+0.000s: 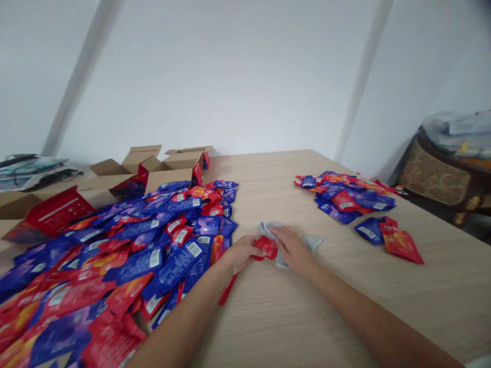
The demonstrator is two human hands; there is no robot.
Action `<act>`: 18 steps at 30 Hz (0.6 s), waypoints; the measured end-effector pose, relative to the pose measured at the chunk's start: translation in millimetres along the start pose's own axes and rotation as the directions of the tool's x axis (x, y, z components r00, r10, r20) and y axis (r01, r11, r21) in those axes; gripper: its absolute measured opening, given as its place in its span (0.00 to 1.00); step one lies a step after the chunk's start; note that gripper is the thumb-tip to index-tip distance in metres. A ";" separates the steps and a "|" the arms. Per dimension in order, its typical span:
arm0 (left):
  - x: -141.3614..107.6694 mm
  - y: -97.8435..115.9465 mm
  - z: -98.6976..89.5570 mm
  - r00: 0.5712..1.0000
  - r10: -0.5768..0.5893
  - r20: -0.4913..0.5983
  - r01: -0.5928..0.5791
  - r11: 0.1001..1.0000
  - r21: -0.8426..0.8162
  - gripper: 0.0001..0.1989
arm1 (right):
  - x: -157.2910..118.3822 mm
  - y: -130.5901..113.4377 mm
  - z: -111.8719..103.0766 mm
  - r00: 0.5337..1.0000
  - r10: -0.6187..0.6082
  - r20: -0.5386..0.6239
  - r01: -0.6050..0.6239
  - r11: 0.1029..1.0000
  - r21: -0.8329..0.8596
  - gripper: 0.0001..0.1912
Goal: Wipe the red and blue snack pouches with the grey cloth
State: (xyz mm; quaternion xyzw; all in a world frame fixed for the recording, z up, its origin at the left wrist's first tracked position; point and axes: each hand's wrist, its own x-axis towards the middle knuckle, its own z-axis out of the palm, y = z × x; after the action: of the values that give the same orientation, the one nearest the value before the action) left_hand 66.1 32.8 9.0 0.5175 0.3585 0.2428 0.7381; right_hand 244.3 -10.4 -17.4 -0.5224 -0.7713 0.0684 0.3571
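Observation:
Near the middle of the table, my left hand (242, 254) pinches the left edge of a small red packet (267, 247). My right hand (292, 247) presses a light grey cloth (283, 260) at the packet's right side; its fingers are bent over the cloth and partly blurred. Part of the cloth sticks out to the right of that hand. A large spread of blue and red packets (172, 266) lies left of my hands. To the right is a smaller pile of similar packets (345, 197), with a red packet (401, 242) and a blue one in front of it.
Open cardboard boxes (172, 176) stand behind the left spread, some with red printed flaps (61, 209). Plastic-wrapped items (30, 171) lie at the far left. A white wall (245, 76) rises behind the wooden table (264, 327). A patterned chair (433, 171) holding bags stands at the right.

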 end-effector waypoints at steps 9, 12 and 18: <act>2.5 -3.5 -3.4 0.998 -0.044 -0.042 0.051 0.981 0.187 0.06 | 3.0 -1.4 4.9 0.980 0.068 0.185 -0.034 0.983 -0.180 0.33; 4.5 -4.6 -1.1 0.997 -0.020 -0.080 0.038 0.972 0.233 0.04 | -2.9 -12.7 12.4 0.966 -0.075 0.248 0.104 0.989 -0.107 0.33; 6.3 -5.1 -1.0 0.993 0.043 -0.107 -0.017 0.973 0.230 0.04 | 4.3 15.5 3.4 0.971 0.130 0.200 -0.072 0.958 -0.276 0.34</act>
State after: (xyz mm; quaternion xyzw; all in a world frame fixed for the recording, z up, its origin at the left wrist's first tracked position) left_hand 69.2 36.2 2.2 0.5901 0.4166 0.2394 0.6488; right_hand 253.1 1.1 -25.3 -0.5941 -0.7798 0.0382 0.1936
